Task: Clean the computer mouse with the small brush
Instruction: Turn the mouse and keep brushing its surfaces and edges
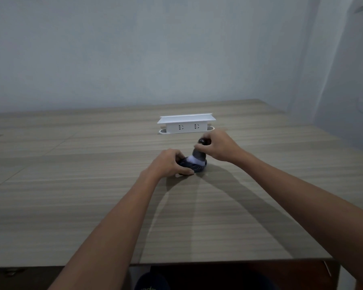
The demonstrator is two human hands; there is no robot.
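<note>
At the centre of the frame, on a wide wood-grain table (71,206), two hands work over a dark computer mouse (194,165).

A white pop-up socket box (186,124) stands just behind. The left hand (170,163) curls its fingers around the mouse's left side; the right hand (218,145) pinches the small brush (199,154) from above, white bristles touching the mouse's right half.

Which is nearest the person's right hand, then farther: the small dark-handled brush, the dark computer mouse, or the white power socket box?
1. Small dark-handled brush: gripped in the right hand.
2. Dark computer mouse: just below, under the bristles, steadied by the left hand.
3. White power socket box: behind, toward the wall.
</note>
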